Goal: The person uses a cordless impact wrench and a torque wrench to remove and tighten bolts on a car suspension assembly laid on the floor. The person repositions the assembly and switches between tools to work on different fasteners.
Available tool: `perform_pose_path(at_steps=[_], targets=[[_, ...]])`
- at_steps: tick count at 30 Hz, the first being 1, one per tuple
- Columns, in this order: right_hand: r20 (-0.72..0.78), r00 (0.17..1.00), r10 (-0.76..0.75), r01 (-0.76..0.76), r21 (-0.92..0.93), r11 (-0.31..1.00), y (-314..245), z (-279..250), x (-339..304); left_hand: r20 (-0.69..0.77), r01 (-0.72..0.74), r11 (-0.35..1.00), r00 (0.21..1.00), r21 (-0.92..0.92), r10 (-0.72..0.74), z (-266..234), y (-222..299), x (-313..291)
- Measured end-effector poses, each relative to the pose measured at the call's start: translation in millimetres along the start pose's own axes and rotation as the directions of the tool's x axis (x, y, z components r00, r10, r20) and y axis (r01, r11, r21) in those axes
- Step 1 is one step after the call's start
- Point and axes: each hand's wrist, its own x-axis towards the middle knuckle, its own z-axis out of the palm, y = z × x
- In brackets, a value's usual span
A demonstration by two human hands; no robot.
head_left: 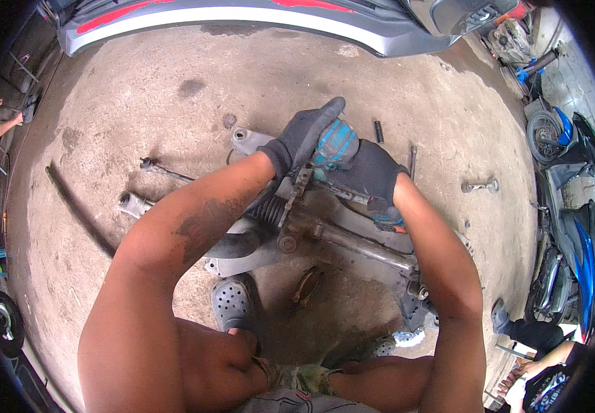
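Passage: over open concrete floor, forward-left of the metal assembly. Obstructions: dark hose at its left, metal link at its right, black cylinder just beyond it, car bumper farther beyond.

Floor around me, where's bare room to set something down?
Bare floor lies between the car bumper and your left hand, and left of the dark curved tube. It's crowded around your right hand, with the power tool and metal assembly.

A grey car bumper shows ahead; motorcycles stand at right.
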Motion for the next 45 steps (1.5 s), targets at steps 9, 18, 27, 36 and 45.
perform_pose_path(at_steps=[9,18,27,36,45], targets=[[0.040,0.996,-0.075,0.077,-0.051,0.996,-10.5,-23.2,0.1,-0.001,-0.069,0.992,0.998,0.109,0.069,-9.3,-7.9,-1.6],[0.036,0.994,-0.104,0.106,-0.071,0.992,-16.6,-32.0,-3.4,0.000,-0.047,0.997,0.999,0.064,0.047,-12.7,8.0,-8.4],[0.091,0.990,-0.112,0.101,0.116,0.988,-34.7,-11.3,-37.5,-0.064,0.018,0.997,0.998,0.073,-0.013,4.2,0.9,-49.3],[0.052,0.966,-0.255,0.248,0.107,0.963,-52.1,-5.7,-29.9,-0.093,-0.184,0.980,0.977,0.080,0.192,-14.1,-48.7,-51.4],[0.174,0.980,-0.094,0.117,-0.127,0.985,-50.2,-5.2,-13.0,-0.193,-0.007,0.962,0.980,-0.274,-0.048,-9.0,-18.7,-64.5]])
